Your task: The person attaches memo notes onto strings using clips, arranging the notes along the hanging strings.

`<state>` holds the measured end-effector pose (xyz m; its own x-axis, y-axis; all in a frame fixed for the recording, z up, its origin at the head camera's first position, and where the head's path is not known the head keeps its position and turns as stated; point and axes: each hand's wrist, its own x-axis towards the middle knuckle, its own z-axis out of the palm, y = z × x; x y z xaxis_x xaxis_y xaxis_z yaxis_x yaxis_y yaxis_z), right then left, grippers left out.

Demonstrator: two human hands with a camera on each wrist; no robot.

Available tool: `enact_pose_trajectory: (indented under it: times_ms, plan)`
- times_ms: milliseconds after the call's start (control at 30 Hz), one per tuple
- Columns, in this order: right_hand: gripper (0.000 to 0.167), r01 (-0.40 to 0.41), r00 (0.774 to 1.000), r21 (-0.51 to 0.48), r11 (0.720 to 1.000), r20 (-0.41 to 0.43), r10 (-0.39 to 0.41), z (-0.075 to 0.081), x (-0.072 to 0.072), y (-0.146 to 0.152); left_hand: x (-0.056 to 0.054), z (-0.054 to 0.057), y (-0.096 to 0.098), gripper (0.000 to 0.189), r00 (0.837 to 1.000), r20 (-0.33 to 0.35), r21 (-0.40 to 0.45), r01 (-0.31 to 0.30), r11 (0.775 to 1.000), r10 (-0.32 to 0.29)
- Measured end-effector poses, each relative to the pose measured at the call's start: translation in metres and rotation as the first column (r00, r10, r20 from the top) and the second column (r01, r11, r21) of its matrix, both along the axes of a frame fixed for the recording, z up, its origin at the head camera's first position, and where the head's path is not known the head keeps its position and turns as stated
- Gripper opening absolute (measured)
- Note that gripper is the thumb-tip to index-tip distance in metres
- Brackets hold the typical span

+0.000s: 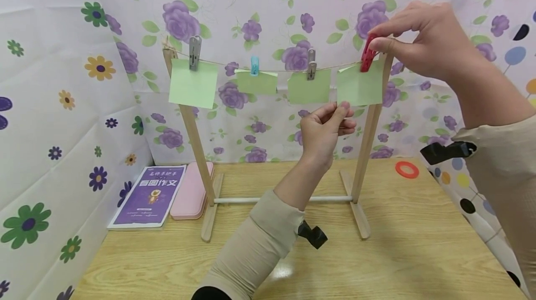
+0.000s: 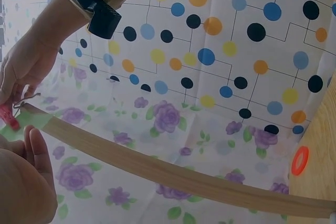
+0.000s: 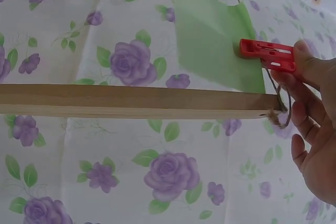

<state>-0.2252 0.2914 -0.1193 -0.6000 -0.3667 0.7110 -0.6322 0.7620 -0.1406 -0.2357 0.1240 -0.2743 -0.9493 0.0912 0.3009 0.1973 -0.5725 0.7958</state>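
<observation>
At the right end of a string (image 1: 282,70) on a wooden frame (image 1: 368,137), a red clothespin (image 1: 368,53) sits over the top edge of a green paper sheet (image 1: 359,87). My right hand (image 1: 431,42) pinches the clothespin's upper end between thumb and fingers. With thumb and fingertips, my left hand (image 1: 322,132) pinches the same sheet at its lower left edge. In the right wrist view the red clothespin (image 3: 268,54) bites the green paper (image 3: 212,40) near the post's tip. Further left, grey clothespins (image 1: 311,65) and a blue clothespin (image 1: 254,65) hold other green papers (image 1: 193,85).
On the wooden table (image 1: 377,263), a purple book (image 1: 146,197) and a pink case (image 1: 191,193) lie left of the frame. A red ring (image 1: 406,170) lies at the back right. A white bar (image 1: 238,200) joins the frame's feet. Flowered cloth (image 1: 234,137) hangs behind.
</observation>
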Motion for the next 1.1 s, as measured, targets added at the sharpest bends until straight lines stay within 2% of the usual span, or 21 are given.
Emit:
enact_pose_trajectory:
  times_ms: [500, 833, 1100]
  plan:
    - [0.023, 0.063, 0.996, 0.005, 0.998, 0.070, -0.063, -0.002, -0.001, 0.002, 0.000, 0.000, -0.003, 0.015, 1.000, 0.024, -0.002, 0.009, 1.000, -0.009]
    - [0.033, 0.051, 0.996, 0.011, 0.999, 0.068, -0.052, 0.000, -0.003, -0.005, -0.002, 0.002, -0.003, 0.014, 0.999, 0.005, 0.008, 0.050, 0.999, -0.050]
    - [0.030, 0.018, 0.998, -0.028, 0.999, 0.064, -0.016, -0.001, -0.004, -0.009, -0.003, 0.002, -0.003, 0.014, 0.998, 0.030, -0.015, 0.062, 0.998, -0.062]
